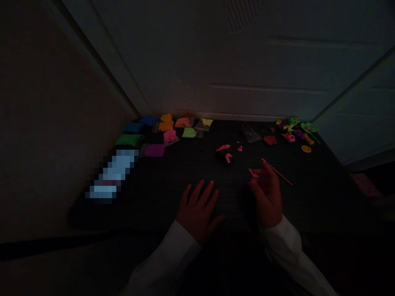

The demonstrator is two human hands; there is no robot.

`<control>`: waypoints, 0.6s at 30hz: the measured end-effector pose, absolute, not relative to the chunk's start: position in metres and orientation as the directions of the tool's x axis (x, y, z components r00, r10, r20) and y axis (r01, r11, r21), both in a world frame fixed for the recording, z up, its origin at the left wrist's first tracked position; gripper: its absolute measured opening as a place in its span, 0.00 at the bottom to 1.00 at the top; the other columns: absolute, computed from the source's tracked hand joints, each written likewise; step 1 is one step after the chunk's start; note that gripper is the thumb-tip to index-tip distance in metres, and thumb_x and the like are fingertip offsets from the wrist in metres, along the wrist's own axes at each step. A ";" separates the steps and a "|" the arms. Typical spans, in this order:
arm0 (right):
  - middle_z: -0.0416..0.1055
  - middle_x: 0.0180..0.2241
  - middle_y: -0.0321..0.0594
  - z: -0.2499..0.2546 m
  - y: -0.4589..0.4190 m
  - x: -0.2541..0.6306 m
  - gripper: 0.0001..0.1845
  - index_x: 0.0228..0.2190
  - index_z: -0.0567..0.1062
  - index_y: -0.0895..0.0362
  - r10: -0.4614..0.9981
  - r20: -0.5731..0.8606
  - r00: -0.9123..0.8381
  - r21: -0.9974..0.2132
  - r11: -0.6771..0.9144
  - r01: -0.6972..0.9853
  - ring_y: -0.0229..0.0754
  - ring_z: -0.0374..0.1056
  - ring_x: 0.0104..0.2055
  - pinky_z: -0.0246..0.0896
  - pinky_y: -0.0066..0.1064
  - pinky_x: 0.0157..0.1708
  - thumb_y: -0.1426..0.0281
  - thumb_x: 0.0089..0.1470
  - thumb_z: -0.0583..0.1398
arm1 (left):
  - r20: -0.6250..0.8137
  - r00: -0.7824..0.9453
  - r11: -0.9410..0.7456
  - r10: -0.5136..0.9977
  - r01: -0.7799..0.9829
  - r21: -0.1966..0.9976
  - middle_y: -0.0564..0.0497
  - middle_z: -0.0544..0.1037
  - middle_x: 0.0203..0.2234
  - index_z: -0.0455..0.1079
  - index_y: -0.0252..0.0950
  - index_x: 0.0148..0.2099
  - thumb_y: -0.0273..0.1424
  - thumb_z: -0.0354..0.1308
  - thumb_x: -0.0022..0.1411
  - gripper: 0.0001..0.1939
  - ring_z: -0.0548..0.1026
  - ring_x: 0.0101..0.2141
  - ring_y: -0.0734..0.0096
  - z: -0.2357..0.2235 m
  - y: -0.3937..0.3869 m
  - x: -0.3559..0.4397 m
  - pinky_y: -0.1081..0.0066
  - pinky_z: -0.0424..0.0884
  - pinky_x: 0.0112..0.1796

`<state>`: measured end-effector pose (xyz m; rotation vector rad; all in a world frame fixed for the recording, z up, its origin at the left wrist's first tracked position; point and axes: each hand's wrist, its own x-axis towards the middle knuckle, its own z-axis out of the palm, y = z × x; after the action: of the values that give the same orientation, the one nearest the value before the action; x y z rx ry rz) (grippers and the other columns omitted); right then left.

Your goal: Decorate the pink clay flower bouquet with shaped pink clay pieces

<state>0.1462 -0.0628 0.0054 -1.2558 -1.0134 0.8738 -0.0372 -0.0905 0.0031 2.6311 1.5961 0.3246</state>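
Note:
My left hand [197, 209] lies with fingers spread on the dark tabletop [148, 189], holding nothing. To its right, my right hand [267, 195] pinches a small pink piece of modelling clay [253, 173] between thumb and fingers. Just beyond that hand lies a thin pink modelling tool [279, 172]. Farther back, in front of both hands, sits a small figure of dark and pink clay [228, 157]; its exact shape is hard to make out in the dim light. A small pink scrap [240, 148] is beside it.
Bags of coloured clay [154, 150] line the back left. A blurred bright rectangle [115, 172] lies at the left edge. At the back right are a clear bag [250, 133], a reddish lump [270, 140], a yellow disc [306, 149] and several colourful clay shapes [290, 137]. A white panelled surface [247, 74] rises behind.

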 end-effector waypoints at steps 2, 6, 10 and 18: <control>0.61 0.43 0.39 0.004 -0.063 0.146 0.28 0.50 0.57 0.47 0.937 0.121 0.329 -0.992 0.125 0.009 0.34 0.61 0.33 0.60 0.31 0.35 0.71 0.46 0.57 | 0.136 0.447 -0.465 0.884 0.873 0.149 0.49 0.56 0.56 0.58 0.40 0.54 0.47 0.43 0.55 0.27 0.53 0.55 0.53 0.002 -0.096 -0.040 0.48 0.47 0.51; 0.61 0.43 0.39 0.003 -0.062 0.147 0.28 0.49 0.58 0.47 0.939 0.125 0.320 -0.992 0.124 0.022 0.35 0.61 0.34 0.60 0.31 0.35 0.71 0.46 0.57 | 0.134 0.428 -0.445 0.894 0.882 0.153 0.50 0.56 0.56 0.59 0.43 0.54 0.47 0.43 0.55 0.26 0.53 0.55 0.54 0.001 -0.109 -0.048 0.49 0.48 0.51; 0.61 0.42 0.39 0.003 -0.062 0.147 0.27 0.49 0.59 0.48 0.939 0.141 0.313 -0.990 0.130 0.054 0.35 0.61 0.33 0.60 0.33 0.35 0.70 0.46 0.57 | 0.117 0.415 -0.430 0.902 0.885 0.175 0.49 0.57 0.56 0.58 0.42 0.54 0.47 0.43 0.55 0.27 0.54 0.55 0.53 0.001 -0.104 -0.044 0.49 0.49 0.51; 0.62 0.41 0.38 0.002 -0.061 0.147 0.26 0.48 0.59 0.47 0.938 0.148 0.315 -0.989 0.143 0.040 0.35 0.62 0.33 0.60 0.32 0.33 0.71 0.45 0.57 | 0.198 0.412 -0.450 0.889 0.868 0.211 0.46 0.60 0.54 0.59 0.37 0.54 0.43 0.46 0.55 0.26 0.56 0.53 0.54 -0.002 -0.088 -0.044 0.51 0.53 0.49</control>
<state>0.1467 -0.0612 0.0025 -1.2486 -1.0482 0.8577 -0.0443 -0.0884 -0.0020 2.5765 1.6061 0.4337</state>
